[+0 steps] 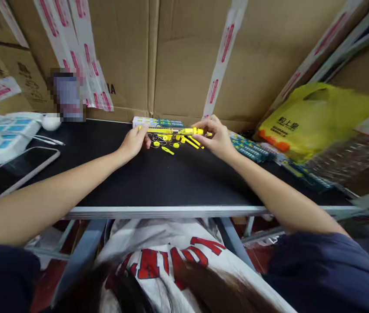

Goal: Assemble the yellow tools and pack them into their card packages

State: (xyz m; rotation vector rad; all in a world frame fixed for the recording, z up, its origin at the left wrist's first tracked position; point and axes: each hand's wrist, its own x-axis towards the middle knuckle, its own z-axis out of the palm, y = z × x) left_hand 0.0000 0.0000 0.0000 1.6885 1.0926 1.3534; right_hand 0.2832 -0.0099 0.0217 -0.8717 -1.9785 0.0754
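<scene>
A slim yellow pen-like tool (171, 131) with a clear, part-metal middle is held level above the black tabletop, one hand at each end. My left hand (135, 141) pinches its left end. At the thicker yellow right end, the thumb and fingers of my right hand (216, 135) are closed around it. Small yellow parts (167, 150) lie just below and behind the tool: round caps, thin sticks and a pointed piece, with fine wire-like loops among them. The exact kind of tool is too small to make out.
Behind the parts lies a white-and-teal printed box (156, 122). More teal packs (251, 148) lie to the right, beside a yellow plastic bag (314, 117). At left are a phone-like device (14, 169) and a white power strip (8, 134). Cardboard (187, 56) walls the back.
</scene>
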